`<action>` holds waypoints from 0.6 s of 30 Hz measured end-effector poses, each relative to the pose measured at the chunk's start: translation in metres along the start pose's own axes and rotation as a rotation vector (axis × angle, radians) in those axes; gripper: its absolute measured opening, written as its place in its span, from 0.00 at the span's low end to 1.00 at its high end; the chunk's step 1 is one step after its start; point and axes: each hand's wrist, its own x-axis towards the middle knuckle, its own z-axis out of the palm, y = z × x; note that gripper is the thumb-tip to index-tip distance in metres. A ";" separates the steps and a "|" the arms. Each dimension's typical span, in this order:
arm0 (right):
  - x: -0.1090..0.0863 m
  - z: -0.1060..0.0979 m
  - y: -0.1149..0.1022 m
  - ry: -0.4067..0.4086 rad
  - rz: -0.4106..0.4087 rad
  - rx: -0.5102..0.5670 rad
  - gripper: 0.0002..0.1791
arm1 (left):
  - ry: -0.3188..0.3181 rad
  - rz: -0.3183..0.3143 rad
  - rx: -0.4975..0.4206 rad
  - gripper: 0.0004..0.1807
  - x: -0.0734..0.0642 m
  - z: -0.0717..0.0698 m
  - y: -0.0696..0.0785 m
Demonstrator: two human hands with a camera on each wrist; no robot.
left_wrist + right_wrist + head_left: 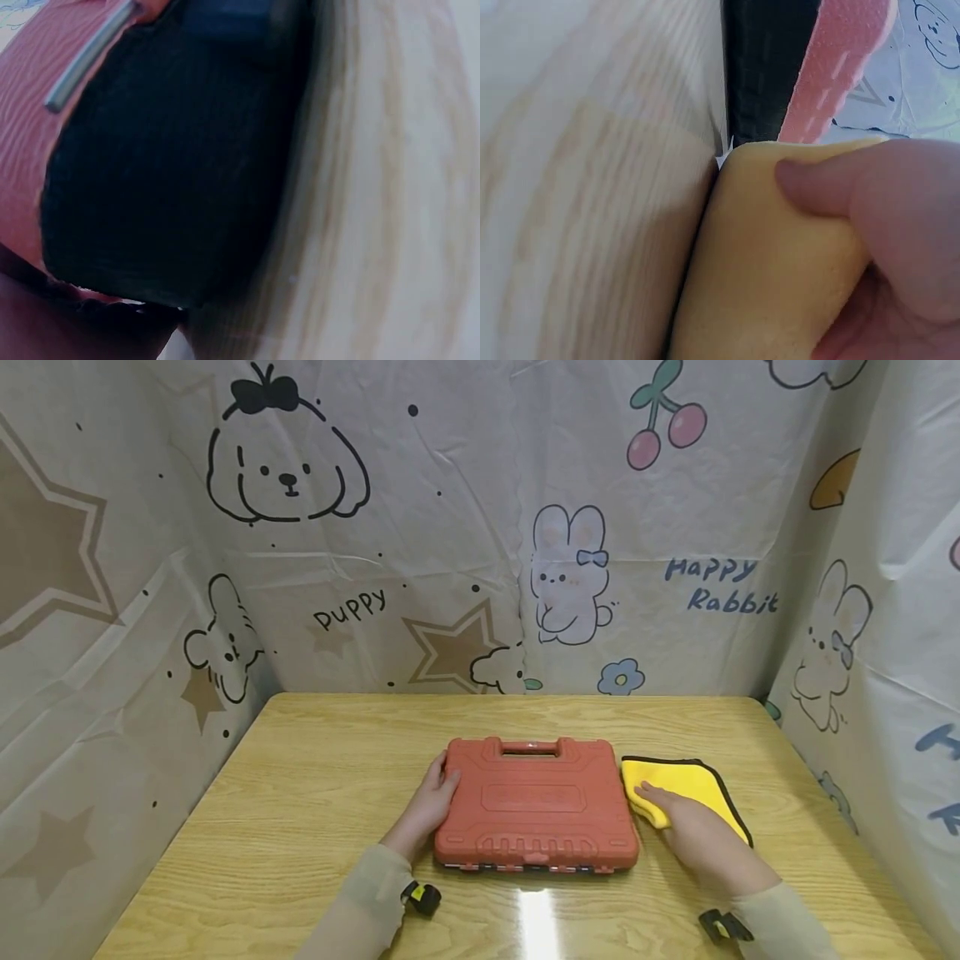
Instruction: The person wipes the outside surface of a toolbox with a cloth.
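A red hard plastic case (532,797) with a moulded handle lies flat on the table, its latched edge toward me. My left hand (431,793) holds it by the left side, the thumb at the top edge and the fingers along the side wall. In the left wrist view the dark lower side of the case (157,172) fills the middle, with a metal pin at its edge. Right of the case is a folded yellow cloth (693,781) with black edging. My right hand (701,839) grips its near left edge; in the right wrist view the thumb presses into the cloth (761,255).
The wood-grain table (322,760) reaches back to a printed cloth backdrop (450,543) with cartoon animals, and similar sheets hang on both sides. Dark wrist cameras (423,897) are strapped at both sleeves.
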 end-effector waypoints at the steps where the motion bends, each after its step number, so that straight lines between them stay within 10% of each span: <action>1: 0.000 0.000 0.001 0.006 -0.005 0.015 0.25 | 0.003 -0.004 0.003 0.35 0.000 0.000 0.000; 18: 0.003 -0.012 0.013 0.076 0.177 0.257 0.27 | 0.047 -0.016 0.045 0.32 -0.002 0.000 0.002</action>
